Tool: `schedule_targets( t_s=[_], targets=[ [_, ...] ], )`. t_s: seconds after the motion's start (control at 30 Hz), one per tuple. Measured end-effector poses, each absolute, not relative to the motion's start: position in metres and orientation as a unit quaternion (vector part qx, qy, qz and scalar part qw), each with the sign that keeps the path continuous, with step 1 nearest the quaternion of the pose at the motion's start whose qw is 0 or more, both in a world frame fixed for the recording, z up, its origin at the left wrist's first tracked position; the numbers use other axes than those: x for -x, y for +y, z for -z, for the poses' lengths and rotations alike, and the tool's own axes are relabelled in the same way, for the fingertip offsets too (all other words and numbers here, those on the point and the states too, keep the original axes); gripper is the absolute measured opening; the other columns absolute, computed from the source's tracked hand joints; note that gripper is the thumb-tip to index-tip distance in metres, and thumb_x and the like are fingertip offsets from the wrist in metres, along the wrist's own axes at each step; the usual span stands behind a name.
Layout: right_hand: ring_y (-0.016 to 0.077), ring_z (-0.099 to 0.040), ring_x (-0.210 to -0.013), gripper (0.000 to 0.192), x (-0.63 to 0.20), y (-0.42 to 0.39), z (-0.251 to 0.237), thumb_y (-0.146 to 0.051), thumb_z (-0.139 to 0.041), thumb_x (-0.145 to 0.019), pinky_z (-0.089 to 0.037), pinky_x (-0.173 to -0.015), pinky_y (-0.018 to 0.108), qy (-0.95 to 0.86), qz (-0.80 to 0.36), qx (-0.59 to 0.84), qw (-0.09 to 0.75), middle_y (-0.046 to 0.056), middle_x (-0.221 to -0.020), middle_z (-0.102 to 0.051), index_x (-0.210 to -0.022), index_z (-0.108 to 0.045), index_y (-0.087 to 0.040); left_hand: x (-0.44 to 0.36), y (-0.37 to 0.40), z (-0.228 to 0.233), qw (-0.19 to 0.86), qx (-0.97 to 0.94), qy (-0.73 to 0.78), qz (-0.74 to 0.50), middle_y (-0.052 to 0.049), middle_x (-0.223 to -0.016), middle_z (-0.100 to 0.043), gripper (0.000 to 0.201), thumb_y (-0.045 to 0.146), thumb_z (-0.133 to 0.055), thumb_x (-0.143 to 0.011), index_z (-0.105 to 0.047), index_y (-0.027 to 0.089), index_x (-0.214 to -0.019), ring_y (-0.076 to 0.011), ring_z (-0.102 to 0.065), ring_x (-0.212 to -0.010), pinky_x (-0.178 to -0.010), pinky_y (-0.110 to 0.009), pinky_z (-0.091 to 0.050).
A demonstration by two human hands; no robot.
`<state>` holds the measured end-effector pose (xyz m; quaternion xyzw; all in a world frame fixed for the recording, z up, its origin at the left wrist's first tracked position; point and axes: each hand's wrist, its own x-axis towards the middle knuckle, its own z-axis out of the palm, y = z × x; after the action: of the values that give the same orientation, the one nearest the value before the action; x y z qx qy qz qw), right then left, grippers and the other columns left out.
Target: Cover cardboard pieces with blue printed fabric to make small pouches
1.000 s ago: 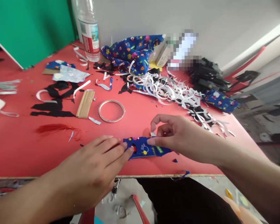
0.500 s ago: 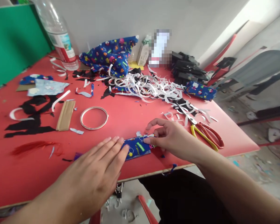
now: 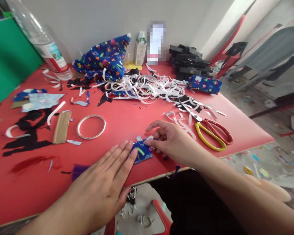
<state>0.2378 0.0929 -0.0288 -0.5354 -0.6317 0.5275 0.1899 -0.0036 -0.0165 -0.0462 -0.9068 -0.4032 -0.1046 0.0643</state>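
A small blue printed fabric piece (image 3: 142, 152) lies on the red table (image 3: 127, 125) near its front edge. My left hand (image 3: 105, 182) lies flat with its fingertips pressing the piece's left end. My right hand (image 3: 170, 140) pinches the piece's right end between thumb and forefinger. The piece looks partly folded or rolled; how much of it is under my fingers is hidden.
Scissors (image 3: 208, 132) with red and yellow handles lie right of my right hand. A metal ring (image 3: 91, 126), a cardboard strip (image 3: 61, 127), black and blue scraps, a white paper-strip pile (image 3: 147, 88), blue printed fabric (image 3: 103, 60), a bottle (image 3: 44, 42) and black clips (image 3: 188, 62) sit farther back.
The view has swung right, bringing the scissors into sight. The blue piece shows shorter between my hands than before, and my hands have come closer together.
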Motion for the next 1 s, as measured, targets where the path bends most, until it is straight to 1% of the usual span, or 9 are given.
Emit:
schedule_targets(
  t_s=[0.1, 0.2, 0.33, 0.47, 0.57, 0.63, 0.7, 0.77, 1.0],
  targets=[
    [0.0139, -0.063, -0.049, 0.022, -0.238, 0.092, 0.031, -0.03, -0.074, -0.086, -0.048, -0.042, 0.024, -0.641, -0.518, 0.531, 0.195, -0.008, -0.064, -0.061, -0.103, -0.061, -0.026, 0.002, -0.018, 0.048, 0.076, 0.907, -0.403, 0.094, -0.015, -0.168, -0.045, 0.075, 0.057, -0.044, -0.105, -0.043, 0.006, -0.16, -0.0321, -0.041, -0.155, -0.125, -0.046, -0.031],
    [0.013, -0.062, -0.049, 0.018, -0.239, 0.092, 0.03, -0.026, -0.073, -0.087, -0.046, -0.044, 0.025, -0.666, -0.484, 0.533, 0.195, -0.008, -0.063, -0.061, -0.101, -0.062, -0.025, 0.0, -0.019, 0.046, 0.079, 0.908, -0.403, 0.081, -0.011, -0.167, -0.047, 0.08, 0.068, -0.041, -0.103, -0.045, 0.011, -0.16, -0.0313, -0.04, -0.156, -0.125, -0.045, -0.029],
    [0.0121, -0.061, -0.052, 0.018, -0.237, 0.091, 0.028, -0.021, -0.077, -0.087, -0.043, -0.05, 0.026, -0.701, -0.424, 0.541, 0.192, -0.007, -0.064, -0.062, -0.1, -0.065, -0.024, -0.001, -0.018, 0.043, 0.08, 0.908, -0.405, 0.065, -0.01, -0.165, -0.05, 0.074, 0.062, -0.047, -0.103, -0.043, 0.019, -0.163, -0.0318, -0.044, -0.153, -0.119, -0.047, -0.037],
    [0.0144, -0.064, -0.059, 0.018, -0.237, 0.089, 0.026, -0.022, -0.079, -0.089, -0.045, -0.056, 0.028, -0.72, -0.388, 0.546, 0.184, -0.005, -0.066, -0.065, -0.101, -0.066, -0.023, 0.0, -0.016, 0.042, 0.085, 0.912, -0.397, 0.056, -0.013, -0.165, -0.049, 0.075, 0.056, -0.054, -0.101, -0.041, 0.018, -0.164, -0.0331, -0.045, -0.152, -0.117, -0.048, -0.039],
    [0.0185, -0.069, -0.076, 0.019, -0.243, 0.083, 0.024, -0.026, -0.078, -0.092, -0.052, -0.069, 0.033, -0.785, -0.291, 0.503, 0.215, 0.003, -0.088, -0.072, -0.108, -0.069, -0.021, 0.001, -0.017, 0.043, 0.088, 0.914, -0.392, 0.058, -0.013, -0.169, -0.044, 0.076, 0.052, -0.055, -0.1, -0.036, 0.017, -0.166, -0.0335, -0.041, -0.155, -0.12, -0.048, -0.035],
    [0.0214, -0.07, -0.095, 0.017, -0.249, 0.078, 0.023, -0.029, -0.074, -0.097, -0.056, -0.083, 0.036, -0.848, -0.25, 0.4, 0.244, 0.009, -0.107, -0.072, -0.111, -0.071, -0.02, 0.003, -0.019, 0.043, 0.085, 0.912, -0.397, 0.065, -0.016, -0.171, -0.039, 0.081, 0.051, -0.055, -0.1, -0.032, 0.011, -0.167, -0.0328, -0.035, -0.158, -0.124, -0.045, -0.029],
    [0.0217, -0.068, -0.106, 0.017, -0.254, 0.075, 0.024, -0.031, -0.071, -0.1, -0.056, -0.093, 0.036, -0.883, -0.275, 0.296, 0.24, 0.009, -0.115, -0.071, -0.113, -0.072, -0.02, 0.004, -0.022, 0.043, 0.074, 0.908, -0.407, 0.07, -0.019, -0.173, -0.034, 0.088, 0.053, -0.055, -0.1, -0.027, 0.003, -0.166, -0.0309, -0.028, -0.161, -0.127, -0.041, -0.022],
    [0.0206, -0.067, -0.107, 0.017, -0.258, 0.074, 0.026, -0.03, -0.071, -0.1, -0.056, -0.095, 0.035, -0.886, -0.315, 0.262, 0.218, 0.008, -0.113, -0.072, -0.115, -0.071, -0.021, 0.004, -0.024, 0.043, 0.061, 0.905, -0.416, 0.072, -0.02, -0.174, -0.029, 0.093, 0.054, -0.056, -0.099, -0.023, -0.001, -0.166, -0.0292, -0.023, -0.163, -0.129, -0.037, -0.017],
    [0.0203, -0.065, -0.102, 0.008, -0.253, 0.078, 0.027, -0.026, -0.066, -0.103, -0.056, -0.092, 0.035, -0.888, -0.322, 0.278, 0.177, 0.007, -0.109, -0.068, -0.101, -0.071, -0.021, 0.002, -0.025, 0.048, 0.04, 0.903, -0.421, 0.072, -0.018, -0.176, -0.025, 0.093, 0.05, -0.061, -0.095, -0.025, 0.003, -0.167, -0.0309, -0.022, -0.163, -0.132, -0.039, -0.008]
  ],
)
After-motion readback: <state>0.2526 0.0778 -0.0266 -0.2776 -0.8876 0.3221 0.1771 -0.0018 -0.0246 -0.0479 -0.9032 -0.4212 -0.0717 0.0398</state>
